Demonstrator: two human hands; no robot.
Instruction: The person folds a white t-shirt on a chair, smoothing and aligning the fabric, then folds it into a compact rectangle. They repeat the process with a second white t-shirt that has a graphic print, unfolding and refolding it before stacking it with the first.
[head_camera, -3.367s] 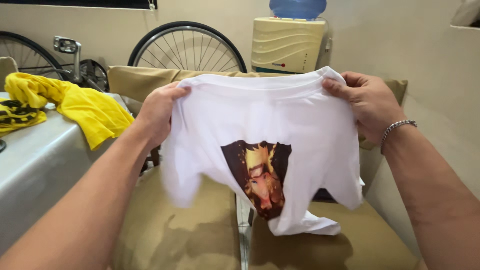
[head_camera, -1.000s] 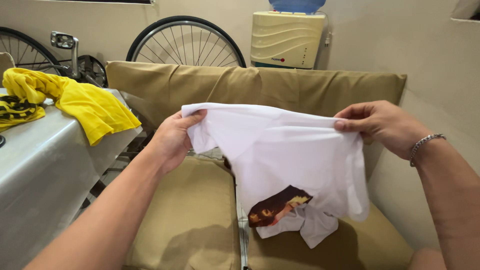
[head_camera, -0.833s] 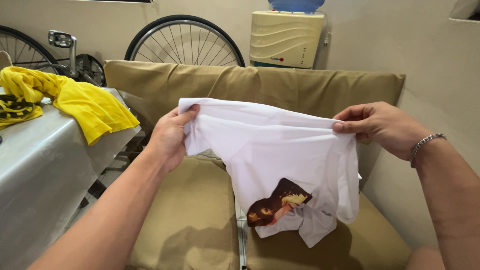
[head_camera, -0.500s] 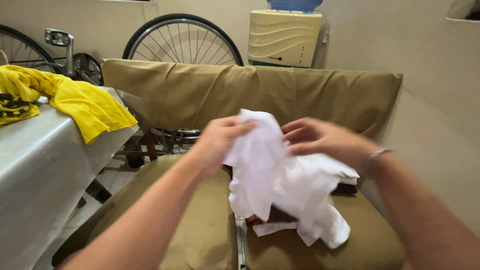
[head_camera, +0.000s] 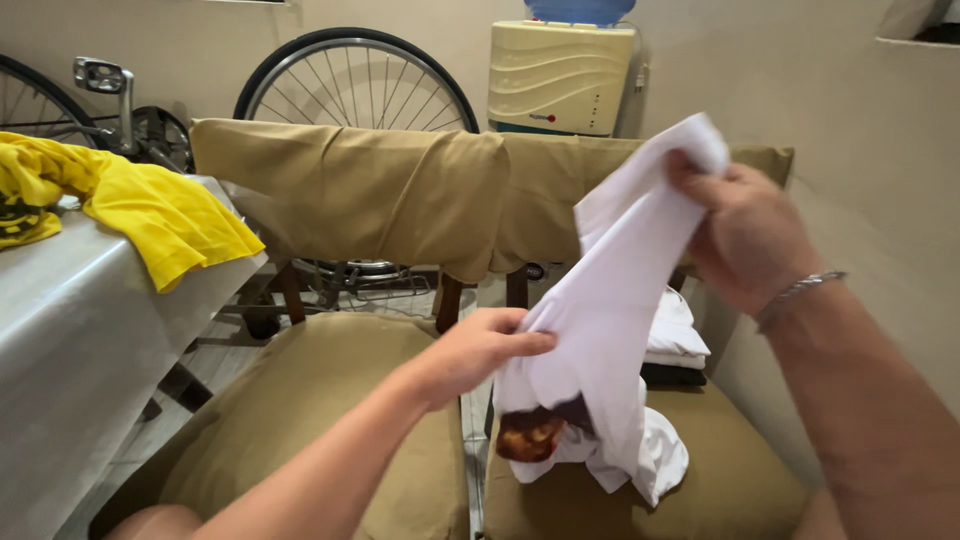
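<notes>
Tan cushions cover two chairs (head_camera: 330, 400) that stand side by side against a pale wall, and over the seat of the right one hangs a white shirt (head_camera: 610, 330) with a dark picture on it. The right hand (head_camera: 745, 235) is closed tight on the top of the shirt and lifts it high, near the top edge of the chair back. The left hand (head_camera: 480, 350) is lower, and its fingers pinch the side of the shirt about halfway down. The bottom of the shirt touches the right seat cushion and bunches up there. The shirt looks soft, light and floppy, so it bends wherever it is not held. It will not break, but it can slip and sag, so I think the best places to hold it are the edges and corners, like the shoulders or the hem. Behind the shirt, at the back of the right seat, sits a small pile of folded clothes (head_camera: 675, 340), white on top and dark under. The left seat has room on it. At the left is a table with a grey cloth (head_camera: 70, 340), and a yellow shirt (head_camera: 150, 215) hangs over its near corner. Behind the chairs are a bike wheel (head_camera: 355, 85) and a water cooler (head_camera: 560, 70).
</notes>
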